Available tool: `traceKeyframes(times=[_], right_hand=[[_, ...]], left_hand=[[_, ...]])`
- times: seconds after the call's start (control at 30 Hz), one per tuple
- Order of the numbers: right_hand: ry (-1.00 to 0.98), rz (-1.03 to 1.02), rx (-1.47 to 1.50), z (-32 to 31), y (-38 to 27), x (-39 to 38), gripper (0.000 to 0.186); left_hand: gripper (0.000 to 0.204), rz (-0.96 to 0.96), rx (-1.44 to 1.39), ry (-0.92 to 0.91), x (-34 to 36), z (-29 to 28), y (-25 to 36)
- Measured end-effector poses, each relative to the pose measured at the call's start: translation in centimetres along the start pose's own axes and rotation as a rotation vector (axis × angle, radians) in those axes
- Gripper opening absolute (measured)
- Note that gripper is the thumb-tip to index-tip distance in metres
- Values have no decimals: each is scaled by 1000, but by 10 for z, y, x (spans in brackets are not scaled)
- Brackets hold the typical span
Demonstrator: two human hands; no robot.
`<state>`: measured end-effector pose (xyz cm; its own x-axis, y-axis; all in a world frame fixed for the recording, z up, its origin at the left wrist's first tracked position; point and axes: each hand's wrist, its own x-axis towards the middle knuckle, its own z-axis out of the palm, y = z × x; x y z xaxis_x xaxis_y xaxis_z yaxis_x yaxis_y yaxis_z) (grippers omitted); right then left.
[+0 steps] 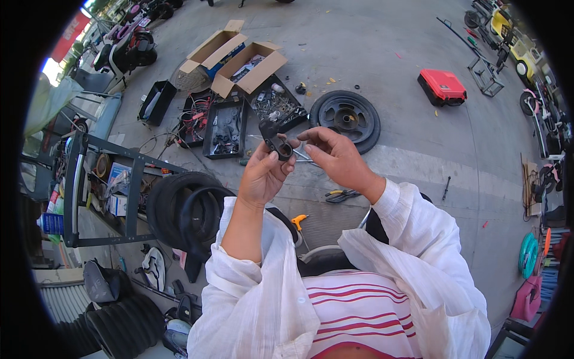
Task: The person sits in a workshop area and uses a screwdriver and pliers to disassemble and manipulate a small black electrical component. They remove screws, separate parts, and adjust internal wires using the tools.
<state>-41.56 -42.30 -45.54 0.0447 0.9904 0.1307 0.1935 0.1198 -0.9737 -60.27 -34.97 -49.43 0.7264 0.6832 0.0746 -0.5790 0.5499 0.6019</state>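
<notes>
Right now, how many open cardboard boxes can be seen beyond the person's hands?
2: a blue-sided box farther back, and a plain brown box nearer and slightly to its right. Others could be hidden.

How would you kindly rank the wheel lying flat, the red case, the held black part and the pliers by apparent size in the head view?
1. Wheel
2. Red case
3. Black part, though held nearer the camera, which enlarges it
4. Pliers
</notes>
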Motion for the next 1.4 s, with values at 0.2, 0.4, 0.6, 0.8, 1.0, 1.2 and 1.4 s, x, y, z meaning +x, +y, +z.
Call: traceKeyframes(times=[0.2,0.4,0.6,0.8,1.0,1.2,1.4], right_hand=[[49,-43,5,5,-29,-17,22],[109,-70,145,16,-21,-31,15],[155,-130,93,21,-13,-9,12],[100,-75,227,26,-1,4,15],[224,-23,162,21,23,7,24],[-255,196,-685,46,168,1,25],[-830,152,-898,120,295,-75,29]], left_hand=[[53,-30,-127,-88,-15,13,-16],[55,-16,-114,-89,-29,12,-18],[47,88,48,14,-34,31,-6],[43,119,424,148,-28,41,11],[33,151,300,213,-9,31,19],[23,181,-73,247,12,5,31],[21,288,-134,395,-2,-9,44]])
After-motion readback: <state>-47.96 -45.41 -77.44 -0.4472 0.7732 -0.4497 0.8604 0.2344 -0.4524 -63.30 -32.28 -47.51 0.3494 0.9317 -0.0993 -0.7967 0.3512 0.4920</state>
